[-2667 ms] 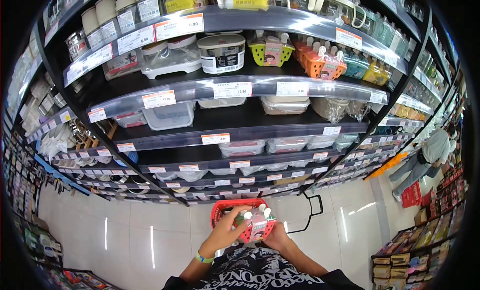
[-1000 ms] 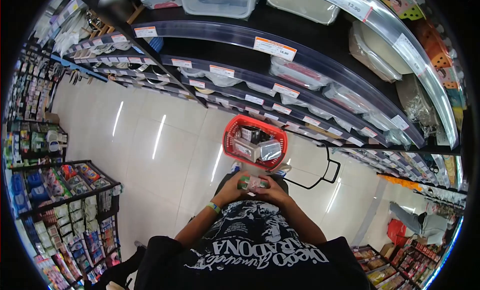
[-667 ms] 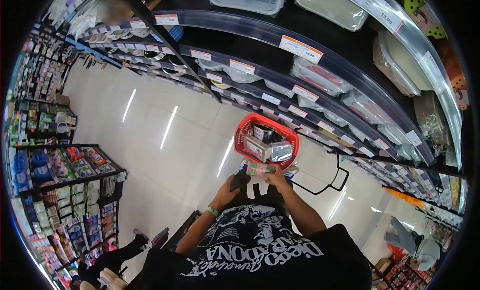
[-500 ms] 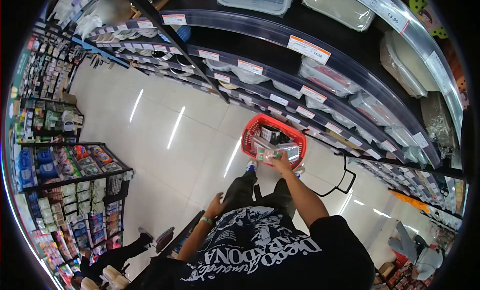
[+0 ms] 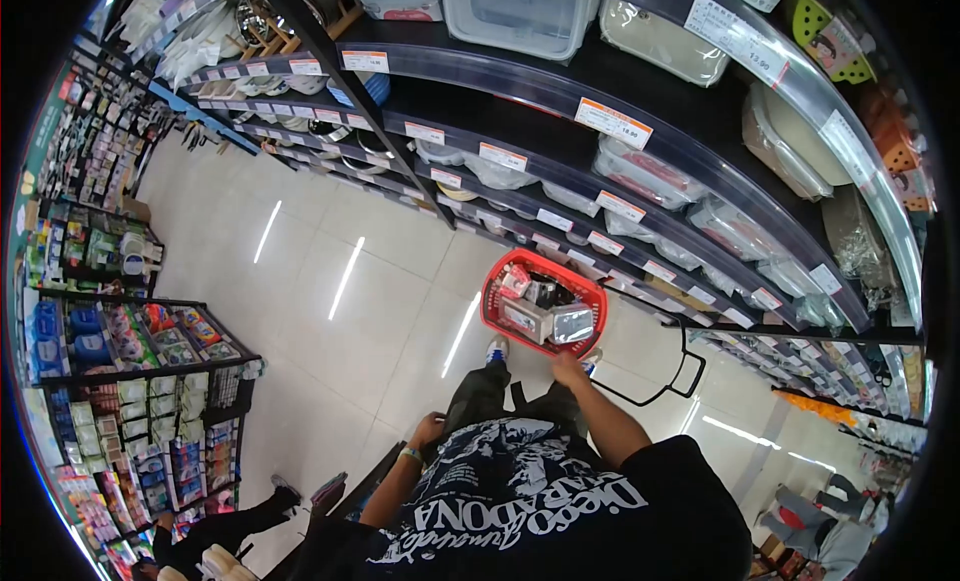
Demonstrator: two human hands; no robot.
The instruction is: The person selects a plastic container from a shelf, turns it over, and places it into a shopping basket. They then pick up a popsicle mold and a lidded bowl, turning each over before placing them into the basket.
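A red plastic basket (image 5: 487, 311) stands on the floor just beyond my feet. Inside it lie a small pink-and-white package (image 5: 514, 281), a greyish box (image 5: 525, 321), a clear-topped container (image 5: 573, 324) and some dark items (image 5: 545, 293). My right hand (image 5: 569, 369) is at the basket's near rim, its fingertips overlapping the edge in this view; how its fingers are set, I cannot tell. Beside my left thigh hangs my left hand (image 5: 430, 429), with loosely bent fingers and nothing in it. A black handle frame (image 5: 660, 389) extends right from the basket.
Ahead, curved-looking shelves (image 5: 480, 66) hold storage boxes and wrapped trays behind price tags. A display rack (image 5: 140, 366) with packaged goods stands to the left. One person (image 5: 225, 526) is at lower left, another (image 5: 825, 531) at lower right. Pale tiled floor (image 5: 330, 251) lies between.
The small package that my right hand held over the basket has left that hand; a pink-and-white package now shows inside, at the far left. My right hand has drawn back to the near rim.
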